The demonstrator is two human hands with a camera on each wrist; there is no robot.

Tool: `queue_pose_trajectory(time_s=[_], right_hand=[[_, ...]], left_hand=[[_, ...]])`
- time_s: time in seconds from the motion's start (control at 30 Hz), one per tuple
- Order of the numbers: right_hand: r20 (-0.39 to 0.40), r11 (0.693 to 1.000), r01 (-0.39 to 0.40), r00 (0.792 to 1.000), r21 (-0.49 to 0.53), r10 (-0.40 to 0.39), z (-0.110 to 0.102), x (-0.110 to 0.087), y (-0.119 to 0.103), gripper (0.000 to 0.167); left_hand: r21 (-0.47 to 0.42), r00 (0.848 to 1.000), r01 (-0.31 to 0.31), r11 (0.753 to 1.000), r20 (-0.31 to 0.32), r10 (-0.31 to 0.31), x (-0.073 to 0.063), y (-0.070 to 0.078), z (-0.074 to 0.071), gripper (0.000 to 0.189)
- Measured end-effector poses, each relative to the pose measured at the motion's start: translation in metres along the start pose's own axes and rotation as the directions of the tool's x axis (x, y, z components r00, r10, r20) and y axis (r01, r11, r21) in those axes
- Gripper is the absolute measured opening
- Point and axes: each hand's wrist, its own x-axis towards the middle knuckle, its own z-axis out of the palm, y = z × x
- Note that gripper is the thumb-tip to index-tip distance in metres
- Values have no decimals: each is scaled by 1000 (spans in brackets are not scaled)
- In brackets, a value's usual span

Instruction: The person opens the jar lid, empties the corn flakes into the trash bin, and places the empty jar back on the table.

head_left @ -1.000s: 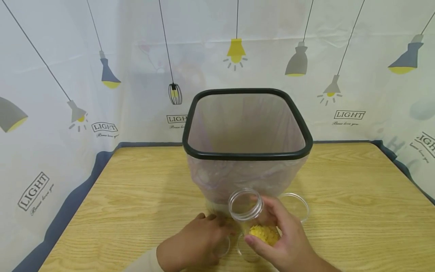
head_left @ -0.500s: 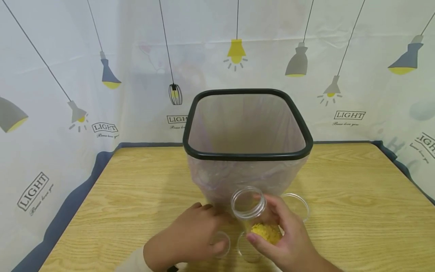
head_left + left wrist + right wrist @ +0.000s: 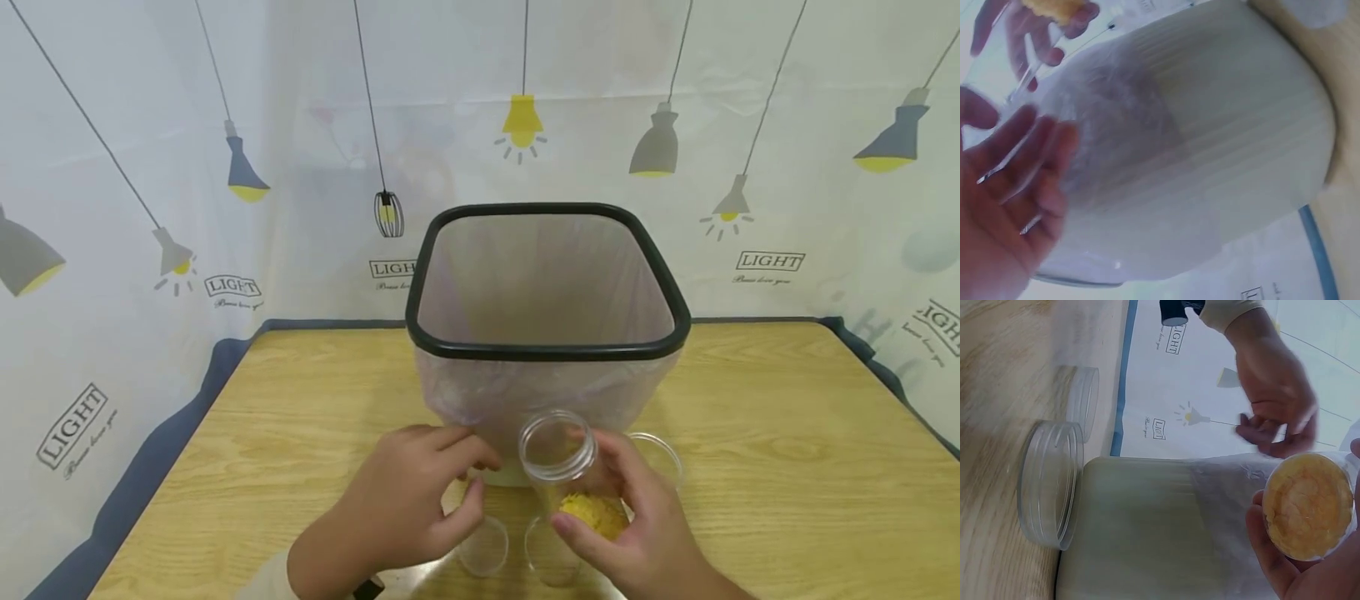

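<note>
My right hand (image 3: 637, 517) grips a clear screw-neck jar (image 3: 561, 475), tilted with its mouth toward the bin. Yellow flaky pieces (image 3: 594, 515) lie in the lower part of the jar. In the right wrist view the jar's round base (image 3: 1308, 507) shows these pieces packed against it. My left hand (image 3: 408, 496) hovers left of the jar with loosely bent fingers and nothing between them. Below it on the table lies a small clear round lid (image 3: 483, 547), with a second clear round piece (image 3: 553, 552) beside it under the jar.
A pale waste bin (image 3: 547, 350) with a black rim and a thin plastic liner stands right behind both hands. A larger clear ring-shaped lid (image 3: 660, 450) lies behind my right hand. Wooden tabletop (image 3: 300, 400) stretches to a lamp-printed curtain (image 3: 322, 167).
My left hand has drawn back leftward and its fingers have loosened, uncovering the small lid. My right hand has shifted slightly right with the jar.
</note>
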Motion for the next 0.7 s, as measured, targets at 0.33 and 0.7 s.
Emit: queue_pose_trajectory(time_s=[0.33,0.7], right_hand=[[-11,999,-1,1000,-32,1,-3,0,1,72],[-72,999,13,997,30,-11,-13,3,-3,71]], left_hand=[[-54,829,-96,994,-557,50,28,-5,-19,15],[-251,727,147,957,-629,-277,52,-16,-22,28]])
